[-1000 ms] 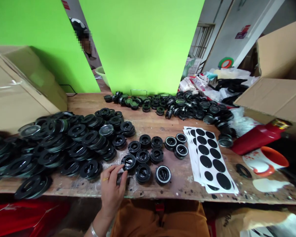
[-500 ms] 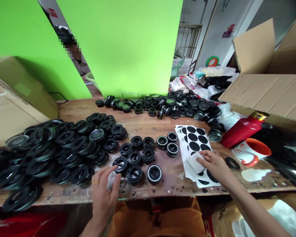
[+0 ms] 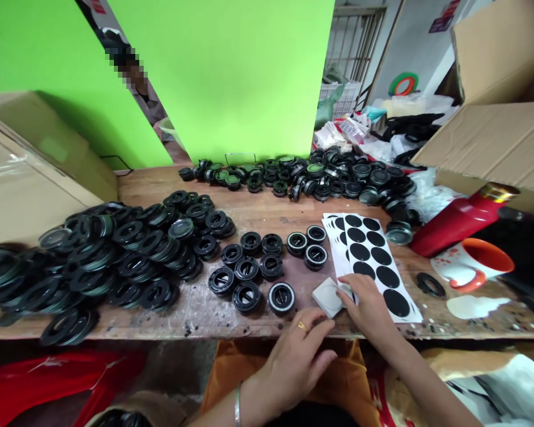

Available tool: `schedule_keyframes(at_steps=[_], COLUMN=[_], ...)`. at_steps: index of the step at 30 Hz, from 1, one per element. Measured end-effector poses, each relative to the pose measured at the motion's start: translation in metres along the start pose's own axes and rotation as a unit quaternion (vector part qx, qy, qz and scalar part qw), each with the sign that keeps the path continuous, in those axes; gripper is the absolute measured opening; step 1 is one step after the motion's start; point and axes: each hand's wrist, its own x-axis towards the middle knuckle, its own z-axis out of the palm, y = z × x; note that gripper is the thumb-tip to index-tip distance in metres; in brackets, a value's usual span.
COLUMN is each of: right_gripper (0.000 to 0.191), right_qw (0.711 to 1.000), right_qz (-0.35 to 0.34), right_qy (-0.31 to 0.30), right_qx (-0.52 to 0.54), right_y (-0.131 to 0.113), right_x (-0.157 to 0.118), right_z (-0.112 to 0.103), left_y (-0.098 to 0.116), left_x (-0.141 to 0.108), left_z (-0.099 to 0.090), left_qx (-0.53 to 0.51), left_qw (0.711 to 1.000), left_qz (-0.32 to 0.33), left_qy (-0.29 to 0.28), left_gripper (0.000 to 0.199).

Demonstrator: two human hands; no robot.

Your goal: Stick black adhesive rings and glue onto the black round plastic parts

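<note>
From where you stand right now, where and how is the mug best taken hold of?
I'd take the mug by its orange handle, right hand coming from the near side: the handle juts toward the wearer, while the leaning red bottle crowds the far side.

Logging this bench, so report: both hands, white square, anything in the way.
Right hand on white square. Left hand open, near it. Sticker sheets alongside, partly under right hand.
</note>
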Motion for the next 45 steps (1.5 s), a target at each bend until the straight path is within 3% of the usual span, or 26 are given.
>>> schedule_keyframes(at_steps=[3,6,12,15,19,22,25,28,31,35,37,39,42,45], right_gripper=[0.018,0.023,0.018,0.015,0.004,0.014,0.022,0.029,0.031,0.026,0.023,0.017,0.01,0.018], right_qw=[0.993,0.981,0.979,0.979,0.991,0.985,0.948,0.902,0.88,0.881,0.884,0.905,0.964,0.983], right_qz=[-0.065,-0.069,-0.051,-0.051,0.008,0.087,0.152,0.216,0.235,0.202,0.192,0.17,0.048,-0.075], right_qy=[-0.099,-0.182,-0.198,-0.192,-0.108,-0.021,-0.06,-0.125,-0.155,-0.194,-0.211,-0.206,-0.164,-0.15], right_qx=[0.015,0.022,0.021,0.043,0.074,0.147,0.274,0.354,0.382,0.381,0.369,0.33,0.202,0.068], right_y=[-0.016,-0.028,-0.019,-0.016,-0.025,-0.041,-0.061,-0.082,-0.103,-0.128,-0.137,-0.141,-0.144,-0.145], right_x=[-0.003,-0.007,-0.009,-0.007,0.001,0.01,0.021,0.034,0.047,0.059,0.064,0.069,0.072,0.068], right_z=[-0.013,-0.019,-0.009,-0.015,-0.04,-0.044,-0.027,0.001,0.028,0.057,0.069,0.079,0.087,0.087], left_y=[-0.008,-0.016,-0.019,-0.017,-0.007,-0.002,-0.007,-0.024,-0.044,-0.058,-0.061,-0.062,-0.063,-0.064], left_x=[0.005,0.008,0.012,0.012,0.008,-0.001,-0.016,-0.034,-0.052,-0.071,-0.077,-0.081,-0.084,-0.085], left_z=[0.021,0.036,0.045,0.042,0.022,-0.004,-0.031,-0.052,-0.065,-0.072,-0.073,-0.073,-0.072,-0.073], left_qx=[0.05,0.102,0.172,0.166,0.11,0.071,0.081,0.119,0.158,0.188,0.2,0.213,0.227,0.226], left_qw=[0.998,0.993,0.984,0.985,0.993,0.996,0.984,0.964,0.945,0.923,0.92,0.922,0.926,0.926], left_qz=[-0.033,-0.043,-0.015,-0.026,-0.025,-0.002,-0.04,-0.097,-0.135,-0.175,-0.187,-0.189,-0.182,-0.178], left_qy=[0.011,0.029,0.037,0.031,0.027,0.062,0.151,0.216,0.254,0.287,0.28,0.261,0.243,0.243], left_gripper=[0.068,0.076,0.072,0.078,0.082,0.051,0.016,0.012,0.016,0.023,0.028,0.033,0.035,0.034])
